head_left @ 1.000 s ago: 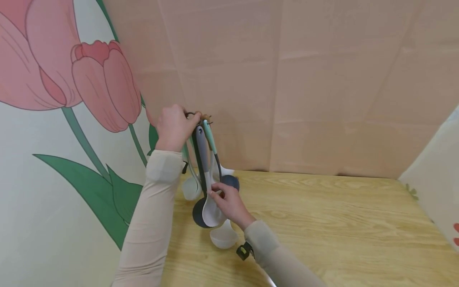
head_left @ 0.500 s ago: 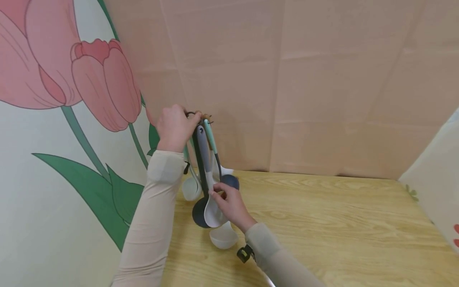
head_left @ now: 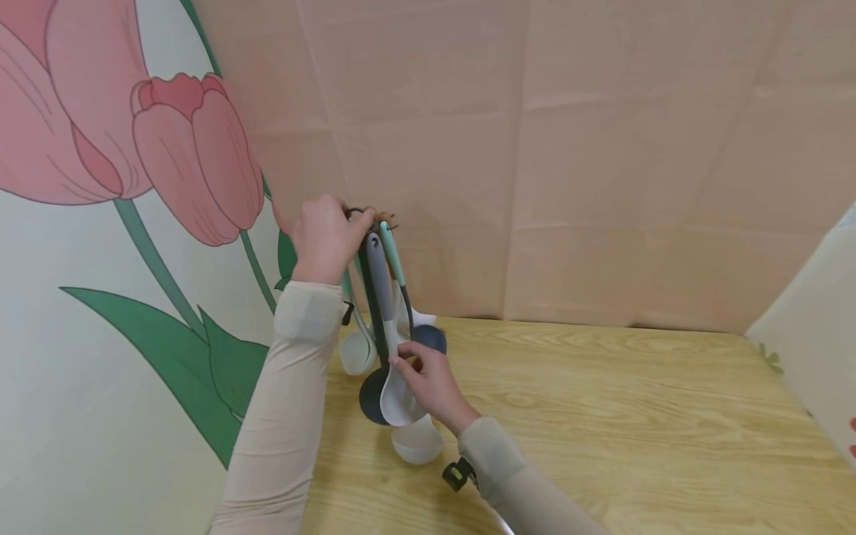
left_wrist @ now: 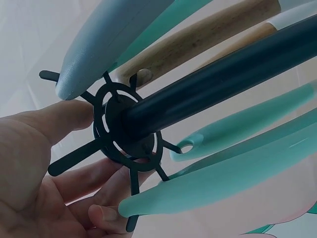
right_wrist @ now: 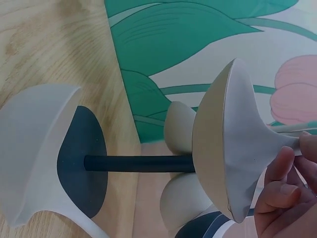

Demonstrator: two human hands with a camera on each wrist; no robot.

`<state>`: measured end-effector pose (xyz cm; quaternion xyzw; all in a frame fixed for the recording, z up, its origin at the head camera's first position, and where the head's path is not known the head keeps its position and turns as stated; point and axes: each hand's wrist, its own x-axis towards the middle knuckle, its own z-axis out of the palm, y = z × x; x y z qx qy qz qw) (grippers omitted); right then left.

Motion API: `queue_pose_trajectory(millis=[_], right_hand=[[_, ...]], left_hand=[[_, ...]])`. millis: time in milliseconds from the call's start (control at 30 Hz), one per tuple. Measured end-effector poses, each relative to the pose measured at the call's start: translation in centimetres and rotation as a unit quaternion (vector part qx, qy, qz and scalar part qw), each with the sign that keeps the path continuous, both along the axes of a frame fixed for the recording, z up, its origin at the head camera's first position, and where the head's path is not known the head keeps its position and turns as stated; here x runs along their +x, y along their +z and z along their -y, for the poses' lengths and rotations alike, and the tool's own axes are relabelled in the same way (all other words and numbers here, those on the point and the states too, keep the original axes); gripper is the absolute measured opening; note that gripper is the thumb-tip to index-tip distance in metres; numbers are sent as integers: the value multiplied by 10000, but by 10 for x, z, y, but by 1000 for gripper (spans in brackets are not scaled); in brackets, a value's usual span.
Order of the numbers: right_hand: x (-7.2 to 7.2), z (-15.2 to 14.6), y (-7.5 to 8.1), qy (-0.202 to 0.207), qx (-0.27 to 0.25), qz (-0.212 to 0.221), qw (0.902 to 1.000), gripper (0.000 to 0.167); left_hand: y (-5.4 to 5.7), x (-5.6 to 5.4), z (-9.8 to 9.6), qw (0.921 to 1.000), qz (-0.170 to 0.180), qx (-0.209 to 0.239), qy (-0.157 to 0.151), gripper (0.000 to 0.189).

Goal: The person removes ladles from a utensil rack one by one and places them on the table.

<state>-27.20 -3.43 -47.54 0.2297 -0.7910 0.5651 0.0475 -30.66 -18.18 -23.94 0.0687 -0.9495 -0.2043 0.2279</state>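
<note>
A dark utensil stand has a round base (head_left: 374, 397), a pole (left_wrist: 228, 77) and a spoked hook ring (left_wrist: 111, 126) on top. My left hand (head_left: 328, 234) grips that ring from above, thumb and fingers on its rim. My right hand (head_left: 433, 379) pinches the neck of a white ladle (head_left: 400, 401) with a grey handle (head_left: 380, 275). The handle's upper end is at one of the hooks; whether it hangs fully on it I cannot tell. Mint handles (left_wrist: 237, 129) and a wooden handle (left_wrist: 203, 42) hang around the pole.
Another white ladle (head_left: 417, 443) is low, in front of the base. A dark-blue ladle (head_left: 430, 339) and a pale ladle (head_left: 357, 351) hang behind. The wood-grain table (head_left: 635, 416) meets a pinkish sheet (head_left: 622, 163) at the back and a tulip-print wall (head_left: 134, 357) at left.
The ladle in my right hand has shifted slightly to the right since a second ago. Both hands otherwise stay almost in place.
</note>
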Motion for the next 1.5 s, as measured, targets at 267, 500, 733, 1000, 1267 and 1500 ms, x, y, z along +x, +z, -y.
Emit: queue_pose_trajectory(millis=[267, 500, 733, 1000, 1267, 1500], right_hand=[[2, -1, 3, 185, 18, 153, 9997, 21], [6, -1, 8, 444, -103, 99, 9989, 22], [6, 1, 8, 403, -262, 99, 9988, 17], [8, 2, 9, 362, -443, -65, 9983, 17], [10, 1, 12, 320, -414, -33, 9986, 16], [12, -1, 12, 314, -442, -79, 9985, 16]], left_hand=[[1, 0, -1, 9999, 99, -69, 95, 45], [1, 0, -2, 9991, 319, -169, 221, 45], [1, 0, -3, 9992, 286, -128, 232, 44], [0, 0, -3, 9994, 255, -115, 226, 43], [0, 0, -3, 9993, 226, -147, 243, 43], [1, 0, -4, 9991, 270, -166, 273, 44]])
